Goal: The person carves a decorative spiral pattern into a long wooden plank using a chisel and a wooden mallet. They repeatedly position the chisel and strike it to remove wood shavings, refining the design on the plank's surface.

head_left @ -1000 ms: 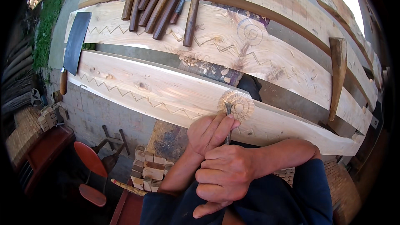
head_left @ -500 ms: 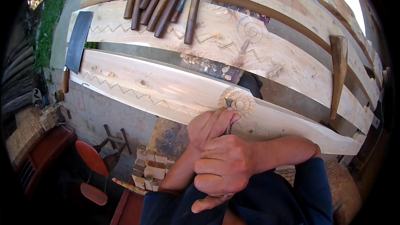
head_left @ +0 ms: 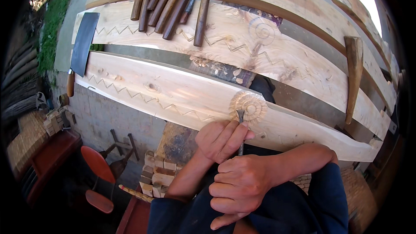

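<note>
Both my hands grip a metal carving gouge (head_left: 241,115), its tip resting on the near part of a round carved rosette (head_left: 253,106). My left hand (head_left: 220,139) closes around the shaft near the tip, above the near edge of a pale wooden board (head_left: 130,84). Lower down, close to my body, my right hand (head_left: 238,184) is wrapped round the rear of the gouge, hiding its handle. A zigzag line runs along the board to the left of the rosette.
A second board (head_left: 162,21) carries several tool handles (head_left: 177,6) and a drawn spiral. A broad blade (head_left: 84,43) lies across the boards' left ends, a wooden mallet (head_left: 354,73) at the right. Wood blocks (head_left: 162,175) and a red chair (head_left: 97,164) stand below.
The gouge's tip has shifted to the rosette's lower part and its shaft shows more. My right hand has moved slightly down and right, while my left fingers have slid a little down the shaft.
</note>
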Tool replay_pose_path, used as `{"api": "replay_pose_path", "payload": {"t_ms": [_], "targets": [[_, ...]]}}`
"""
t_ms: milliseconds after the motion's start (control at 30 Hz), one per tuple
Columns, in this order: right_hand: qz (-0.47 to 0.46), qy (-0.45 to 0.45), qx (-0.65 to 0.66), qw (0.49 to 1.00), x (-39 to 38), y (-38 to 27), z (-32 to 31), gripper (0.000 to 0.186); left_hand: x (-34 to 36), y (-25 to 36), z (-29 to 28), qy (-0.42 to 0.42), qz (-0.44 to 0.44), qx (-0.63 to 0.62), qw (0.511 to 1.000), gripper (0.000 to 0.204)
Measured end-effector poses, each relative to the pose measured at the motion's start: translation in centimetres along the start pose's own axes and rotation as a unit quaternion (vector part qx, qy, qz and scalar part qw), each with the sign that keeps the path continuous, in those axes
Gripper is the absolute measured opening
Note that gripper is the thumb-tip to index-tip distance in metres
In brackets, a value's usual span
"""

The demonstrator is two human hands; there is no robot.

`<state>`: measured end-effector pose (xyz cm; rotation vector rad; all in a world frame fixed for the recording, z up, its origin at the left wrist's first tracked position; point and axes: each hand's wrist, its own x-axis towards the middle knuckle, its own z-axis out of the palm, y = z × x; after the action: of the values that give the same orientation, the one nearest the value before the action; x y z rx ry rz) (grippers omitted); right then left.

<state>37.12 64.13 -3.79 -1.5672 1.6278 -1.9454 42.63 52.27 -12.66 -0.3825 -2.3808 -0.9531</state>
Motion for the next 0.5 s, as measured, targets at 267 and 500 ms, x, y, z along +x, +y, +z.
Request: {"api": "replay_pose_path", "payload": {"t_ms": [267,500], "targets": [[0.017,-0.065,0.018,0.998,-0.7,0.0,-0.8,0.056,-0.4,-0.2,0.3,-0.005,0.003,0.003,1.0,0.035],[0.018,-0.056,0.012,0.998,-0.8,0.3,-0.4,0.06,-0.1,-0.2,0.2,-0.008,0.005,-0.002,1.0,0.036]]}}
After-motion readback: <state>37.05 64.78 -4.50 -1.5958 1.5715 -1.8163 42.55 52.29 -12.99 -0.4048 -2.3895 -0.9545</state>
